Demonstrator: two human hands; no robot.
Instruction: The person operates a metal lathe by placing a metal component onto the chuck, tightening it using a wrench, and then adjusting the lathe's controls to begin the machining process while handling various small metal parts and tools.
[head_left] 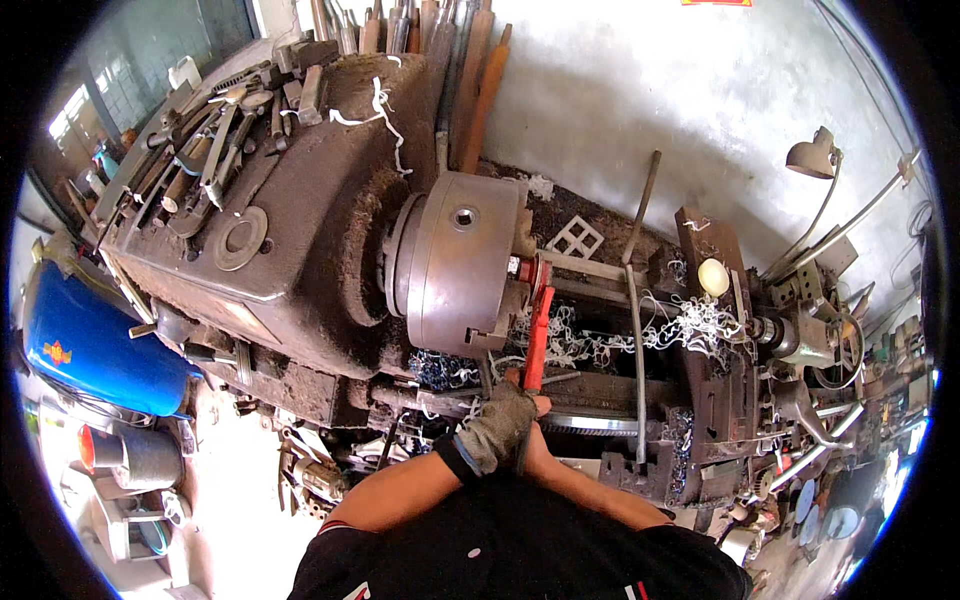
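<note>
A red wrench (538, 340) reaches from a short round workpiece (519, 268) in the jaws of the lathe chuck (465, 265) down toward me. My left hand (497, 428), in a worn grey work glove, is closed about the wrench's near end. Bare and pressed close against it, my right hand (535, 440) also grips the handle; the glove covers part of its fingers. The chuck is big, steel and round, with a square key socket on its rim. How the wrench's jaws seat on the workpiece is partly hidden.
Curly white shavings (690, 325) cover the lathe bed and carriage. A long upright bar (638, 370) stands right of my hands. Hand tools (215, 150) crowd the headstock (310, 230). The tailstock (800, 340) is at the right, a blue tank (100, 340) at the left.
</note>
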